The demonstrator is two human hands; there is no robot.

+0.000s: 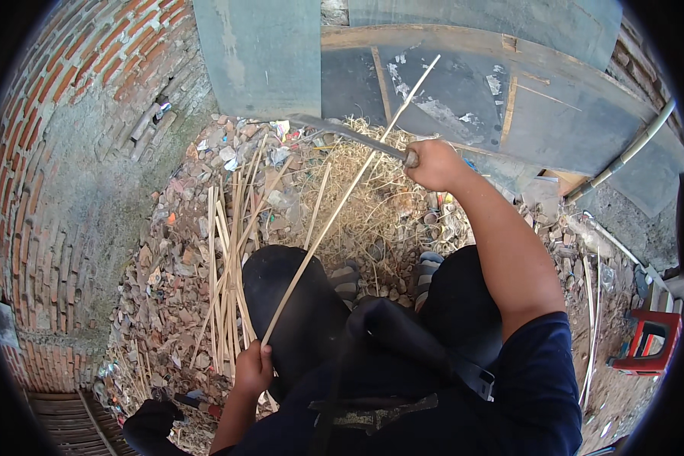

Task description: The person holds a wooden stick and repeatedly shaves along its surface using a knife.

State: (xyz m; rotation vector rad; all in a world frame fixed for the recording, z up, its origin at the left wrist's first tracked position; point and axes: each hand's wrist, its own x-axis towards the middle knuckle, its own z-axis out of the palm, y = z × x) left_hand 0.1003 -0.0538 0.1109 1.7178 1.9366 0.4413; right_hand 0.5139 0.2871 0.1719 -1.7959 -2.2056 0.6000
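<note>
My left hand [253,370], low beside my left knee, is closed round the near end of a long, thin bamboo strip [302,267]. The strip slants up and away to the right, past my knee. Out in front, my right hand [435,165] grips the handle of a machete [348,135], its blade pointing left. Blade and strip cross near the strip's far part; whether the edge touches it, I cannot tell. Below that crossing lies a pile of pale, curly shavings [357,201]. A loose bundle of similar strips [226,285] lies left of my knee.
Rubble [156,292] covers the ground. A brick wall [61,190] rises on the left, grey-blue panels [262,61] stand ahead. To the right are a red plastic stool [665,342], a pipe [623,156] and more thin strips [590,327]. A dark cloth-like shape [152,427] lies lower left.
</note>
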